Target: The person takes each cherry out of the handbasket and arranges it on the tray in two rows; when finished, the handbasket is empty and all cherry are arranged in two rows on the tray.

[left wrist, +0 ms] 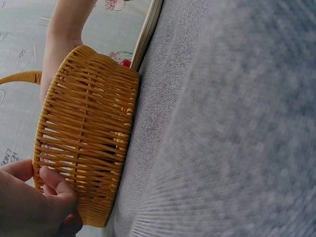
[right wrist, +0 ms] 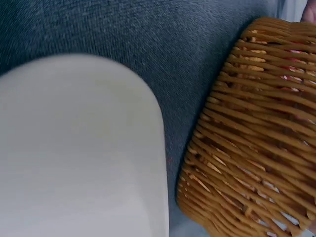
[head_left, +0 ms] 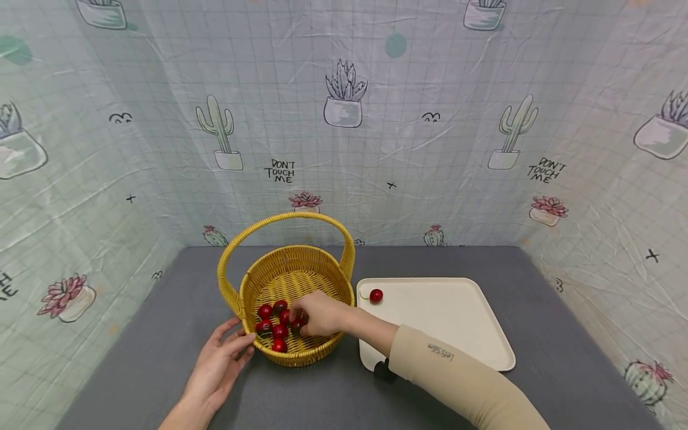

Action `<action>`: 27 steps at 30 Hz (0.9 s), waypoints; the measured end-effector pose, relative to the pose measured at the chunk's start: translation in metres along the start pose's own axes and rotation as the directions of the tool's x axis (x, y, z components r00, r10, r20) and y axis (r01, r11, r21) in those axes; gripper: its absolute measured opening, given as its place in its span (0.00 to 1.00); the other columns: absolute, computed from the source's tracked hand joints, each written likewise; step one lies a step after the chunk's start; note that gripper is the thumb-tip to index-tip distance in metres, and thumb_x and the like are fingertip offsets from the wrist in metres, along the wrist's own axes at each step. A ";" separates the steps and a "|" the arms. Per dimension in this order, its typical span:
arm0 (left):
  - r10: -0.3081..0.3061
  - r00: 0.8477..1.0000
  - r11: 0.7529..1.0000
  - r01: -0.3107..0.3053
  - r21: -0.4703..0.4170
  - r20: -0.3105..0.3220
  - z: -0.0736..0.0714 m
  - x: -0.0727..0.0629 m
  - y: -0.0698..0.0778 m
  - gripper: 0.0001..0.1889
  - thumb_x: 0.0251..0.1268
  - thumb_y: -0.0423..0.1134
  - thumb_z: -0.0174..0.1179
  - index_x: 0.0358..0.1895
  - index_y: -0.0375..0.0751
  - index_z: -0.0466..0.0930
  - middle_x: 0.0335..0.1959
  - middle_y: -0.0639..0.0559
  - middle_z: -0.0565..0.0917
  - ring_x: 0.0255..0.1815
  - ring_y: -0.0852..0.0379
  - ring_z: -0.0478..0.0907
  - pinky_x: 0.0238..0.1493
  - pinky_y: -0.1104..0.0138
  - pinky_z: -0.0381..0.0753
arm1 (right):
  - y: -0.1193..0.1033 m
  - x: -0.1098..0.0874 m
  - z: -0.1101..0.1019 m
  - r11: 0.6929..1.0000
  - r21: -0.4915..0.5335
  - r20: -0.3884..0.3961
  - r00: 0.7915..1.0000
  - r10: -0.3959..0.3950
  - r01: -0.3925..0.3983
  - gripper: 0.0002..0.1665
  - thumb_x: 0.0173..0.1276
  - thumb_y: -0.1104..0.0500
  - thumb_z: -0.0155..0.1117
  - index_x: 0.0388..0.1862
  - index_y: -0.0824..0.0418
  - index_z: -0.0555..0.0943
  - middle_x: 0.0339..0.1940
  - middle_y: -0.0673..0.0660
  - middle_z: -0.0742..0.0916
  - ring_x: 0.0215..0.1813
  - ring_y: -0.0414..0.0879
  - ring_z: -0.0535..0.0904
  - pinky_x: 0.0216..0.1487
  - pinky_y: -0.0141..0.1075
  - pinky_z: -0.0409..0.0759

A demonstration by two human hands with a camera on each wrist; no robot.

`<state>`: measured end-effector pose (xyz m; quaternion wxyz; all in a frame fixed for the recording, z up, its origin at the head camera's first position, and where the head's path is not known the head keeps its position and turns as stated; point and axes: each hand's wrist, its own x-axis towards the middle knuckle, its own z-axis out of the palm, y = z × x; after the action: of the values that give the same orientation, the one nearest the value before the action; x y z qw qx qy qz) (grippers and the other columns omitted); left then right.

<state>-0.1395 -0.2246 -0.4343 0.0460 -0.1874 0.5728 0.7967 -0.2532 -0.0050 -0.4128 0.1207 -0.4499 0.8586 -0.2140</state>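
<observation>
A yellow woven basket [head_left: 292, 358] with a tall arched handle stands on the table, several red cherries [head_left: 279, 332] lying in its near left part. My left hand [head_left: 217, 364] holds the basket's left rim; the left wrist view has its fingers at the edge of the weave [left wrist: 84, 133]. Reaching in over the right rim, my right hand [head_left: 321, 313] has its fingers curled round a dark red cherry [head_left: 304, 318] among the others. The fingertips are partly hidden in the head view. In the right wrist view the basket wall [right wrist: 256, 128] hides that hand.
A cream tray [head_left: 441, 316] lies right of the basket, close beside it. One cherry with a stem [head_left: 376, 296] sits in its far left corner. My right forearm [head_left: 430, 358] crosses over the tray's near left part. Patterned cloth [head_left: 344, 179] walls the table's back and sides.
</observation>
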 end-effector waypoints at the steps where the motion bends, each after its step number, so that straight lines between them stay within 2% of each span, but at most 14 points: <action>1: 0.000 1.000 1.000 0.000 -0.001 0.000 0.000 0.000 0.000 0.34 0.75 0.29 0.59 0.75 0.44 0.49 0.50 0.52 0.75 0.44 0.60 0.76 0.50 0.63 0.78 | 0.000 -0.001 -0.002 1.000 0.017 -0.006 1.000 -0.001 0.001 0.13 0.64 0.65 0.74 0.47 0.58 0.87 0.40 0.46 0.86 0.38 0.35 0.77 0.40 0.26 0.74; 6: -0.004 1.000 1.000 0.004 -0.003 -0.003 0.000 0.001 -0.001 0.36 0.75 0.28 0.59 0.76 0.44 0.48 0.49 0.53 0.75 0.43 0.60 0.76 0.49 0.63 0.78 | 0.002 -0.012 -0.016 0.993 0.109 -0.049 0.998 -0.041 0.047 0.15 0.69 0.64 0.71 0.54 0.62 0.85 0.46 0.51 0.88 0.45 0.38 0.83 0.46 0.27 0.78; 12: -0.006 1.000 1.000 0.006 0.004 -0.003 -0.001 0.001 0.000 0.35 0.76 0.29 0.59 0.76 0.44 0.48 0.50 0.52 0.75 0.44 0.60 0.76 0.49 0.63 0.78 | 0.000 -0.028 -0.037 0.982 0.150 -0.105 0.990 -0.097 0.112 0.18 0.73 0.64 0.67 0.60 0.60 0.84 0.50 0.52 0.88 0.48 0.38 0.82 0.50 0.34 0.82; 15: -0.009 1.000 1.000 0.009 0.001 -0.006 -0.001 0.001 0.001 0.36 0.75 0.29 0.59 0.76 0.44 0.48 0.51 0.52 0.74 0.44 0.60 0.76 0.48 0.64 0.78 | -0.002 -0.036 -0.047 0.981 0.160 -0.136 0.986 -0.092 0.114 0.17 0.74 0.63 0.66 0.60 0.59 0.84 0.50 0.52 0.88 0.48 0.39 0.82 0.50 0.38 0.83; 23: -0.015 1.000 1.000 0.015 -0.009 -0.009 -0.001 0.002 -0.001 0.36 0.75 0.29 0.60 0.76 0.45 0.49 0.51 0.52 0.74 0.44 0.60 0.76 0.48 0.64 0.78 | 0.009 -0.057 -0.062 0.974 0.209 -0.209 0.977 -0.048 0.093 0.16 0.75 0.61 0.66 0.60 0.56 0.83 0.50 0.49 0.87 0.47 0.41 0.83 0.46 0.33 0.82; 27: -0.014 1.000 1.000 0.014 -0.002 -0.003 -0.001 0.001 0.000 0.36 0.75 0.29 0.60 0.76 0.44 0.48 0.51 0.52 0.73 0.44 0.60 0.76 0.49 0.64 0.78 | 0.015 -0.071 -0.072 0.959 0.263 -0.243 0.969 -0.043 0.109 0.17 0.77 0.61 0.63 0.62 0.56 0.83 0.52 0.51 0.87 0.48 0.43 0.83 0.45 0.38 0.84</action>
<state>-0.1407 -0.2254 -0.4347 0.0506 -0.1929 0.5707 0.7966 -0.2527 0.0793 -0.3560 0.0712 -0.4334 0.8108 -0.3871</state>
